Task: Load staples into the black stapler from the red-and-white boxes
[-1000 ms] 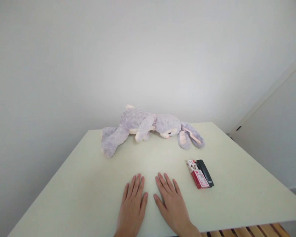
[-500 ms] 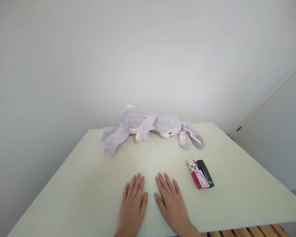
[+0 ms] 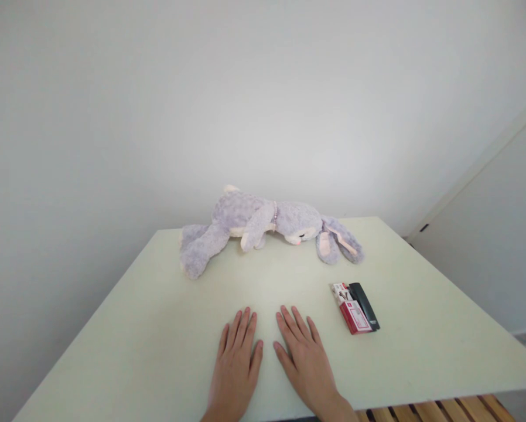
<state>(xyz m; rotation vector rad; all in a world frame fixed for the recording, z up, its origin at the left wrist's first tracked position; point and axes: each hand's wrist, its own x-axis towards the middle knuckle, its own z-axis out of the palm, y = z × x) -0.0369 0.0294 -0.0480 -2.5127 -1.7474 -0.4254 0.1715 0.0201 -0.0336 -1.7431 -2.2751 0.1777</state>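
Both hands lie flat, palms down, on the pale worktop close to its near edge, side by side and just apart. The left hand has its fingers extended and held close together, holding nothing. The right hand likewise has its fingers extended, spread a little wider, holding nothing; its thumb points toward the left hand. Nearest to the right hand, toward the right edge of the worktop and not touching the hand, lies a red and white box with a black stapler directly against its far-right side; the two lie parallel, angled diagonally to the near edge. Along the far edge of the worktop a grey-lilac plush rabbit lies stretched lengthwise, legs toward the far left corner, head and long ears toward the far right corner. It is well apart from both hands. A plain white wall stands behind the far edge. Wooden slats show beneath the near right corner of the worktop.
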